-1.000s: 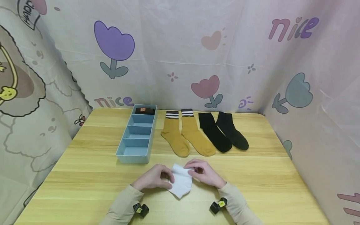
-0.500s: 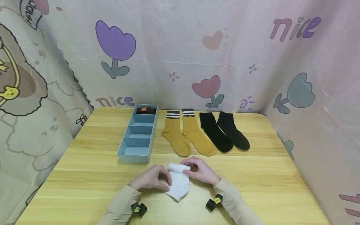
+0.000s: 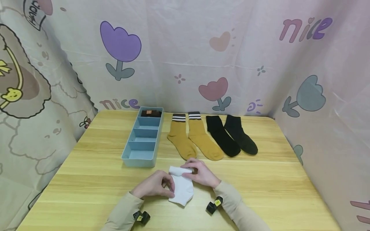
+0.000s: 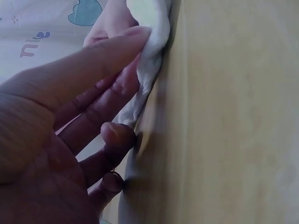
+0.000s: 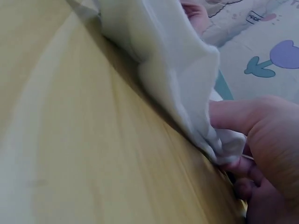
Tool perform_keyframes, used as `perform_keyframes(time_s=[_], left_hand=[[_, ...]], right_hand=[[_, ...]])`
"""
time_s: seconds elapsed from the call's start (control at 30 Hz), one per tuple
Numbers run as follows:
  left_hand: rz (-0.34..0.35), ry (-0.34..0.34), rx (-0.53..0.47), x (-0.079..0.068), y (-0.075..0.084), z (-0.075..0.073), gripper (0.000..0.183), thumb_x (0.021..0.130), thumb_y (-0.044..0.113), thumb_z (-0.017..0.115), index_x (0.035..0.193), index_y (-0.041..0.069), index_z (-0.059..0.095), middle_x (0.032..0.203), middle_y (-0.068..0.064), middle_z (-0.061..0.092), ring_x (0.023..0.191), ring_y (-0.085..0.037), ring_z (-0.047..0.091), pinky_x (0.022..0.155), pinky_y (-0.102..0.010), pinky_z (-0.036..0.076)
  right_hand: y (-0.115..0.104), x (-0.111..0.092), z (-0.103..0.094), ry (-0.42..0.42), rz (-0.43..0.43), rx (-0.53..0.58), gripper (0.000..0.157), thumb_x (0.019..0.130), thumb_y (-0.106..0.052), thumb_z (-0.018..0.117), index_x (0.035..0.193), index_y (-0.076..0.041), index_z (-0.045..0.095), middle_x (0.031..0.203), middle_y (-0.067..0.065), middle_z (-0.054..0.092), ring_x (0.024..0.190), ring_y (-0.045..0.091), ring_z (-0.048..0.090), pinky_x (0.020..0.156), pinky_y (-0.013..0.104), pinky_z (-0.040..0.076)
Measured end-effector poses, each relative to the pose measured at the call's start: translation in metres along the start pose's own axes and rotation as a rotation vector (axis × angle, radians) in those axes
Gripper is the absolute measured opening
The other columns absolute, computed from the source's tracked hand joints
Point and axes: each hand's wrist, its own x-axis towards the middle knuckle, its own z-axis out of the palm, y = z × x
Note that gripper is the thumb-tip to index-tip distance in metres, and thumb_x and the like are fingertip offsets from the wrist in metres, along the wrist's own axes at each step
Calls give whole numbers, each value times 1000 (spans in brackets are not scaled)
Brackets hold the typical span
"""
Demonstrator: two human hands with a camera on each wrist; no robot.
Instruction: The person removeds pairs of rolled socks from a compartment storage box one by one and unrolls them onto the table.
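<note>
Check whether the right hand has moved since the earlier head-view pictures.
Yes: the right hand has moved left, nearer the blue tray.

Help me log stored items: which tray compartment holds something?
The farthest compartment of the tray: it holds a dark bundle with an orange label; nothing shows in the three nearer ones.
</note>
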Motion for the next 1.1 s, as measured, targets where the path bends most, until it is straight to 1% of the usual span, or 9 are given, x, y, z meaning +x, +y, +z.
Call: perform_keyframes(time_s=[0.17,0.33,0.4,0.53,0.63,0.77,0.9,1.03,1.1], left_hand=[[-19,10,17,-2,1,-2,17,73,19,88,77,14,72,70,11,63,62,3,49,58,-16,41],[-21,13,30,-3,-3,-4,19,74,20,88,77,13,70,70,12,64,64,3,54,61,-17,46],[-17,9,24,-4,-3,-5,19,73,19,88,77,13,70,70,11,65,63,3,55,60,-18,46],[-15,4,25,-4,-3,-5,19,73,17,88,79,13,70,71,11,67,62,3,54,59,-18,45],[-16,3,32,-4,-2,-5,19,73,18,88,80,14,71,71,10,68,61,2,53,58,-17,43],[-6,0,40,-5,0,-5,19,73,19,88,80,14,71,71,9,69,59,3,49,57,-16,39],[1,-5,43,-5,0,-6,18,72,18,88,79,13,71,70,7,69,59,3,47,57,-15,38],[0,-8,37,-6,1,-6,18,72,16,87,79,13,71,70,6,69,59,3,48,57,-15,38],[-3,-12,32,-7,1,-6,18,72,15,87,79,13,71,70,5,70,59,3,48,58,-15,38]], right_hand=[[-4,7,5,58,49,-15,22,93,-20,72,112,-9,76,103,4,74,90,11,64,81,23,52],[-4,10,8,106,55,24,19,97,-18,67,111,-7,74,102,6,77,86,8,64,75,21,53],[-4,10,8,104,46,27,20,96,-20,68,111,-9,75,102,5,75,84,7,62,74,20,52],[-1,10,8,70,43,13,26,89,-22,77,113,-13,74,105,2,71,85,6,57,71,19,49],[0,11,8,58,46,5,28,85,-18,81,112,-12,75,107,2,71,90,7,60,76,19,50],[0,16,10,88,45,-32,18,90,-18,75,105,-8,77,94,3,73,82,6,60,71,18,50],[-1,20,12,116,64,-74,18,95,-22,70,100,-7,79,84,1,72,72,1,54,64,14,45],[-1,20,13,139,41,-86,21,94,-21,70,107,-5,76,89,2,69,73,3,51,64,16,43],[-2,18,13,133,29,-80,30,90,-21,75,116,-5,73,96,3,68,78,6,53,68,19,45]])
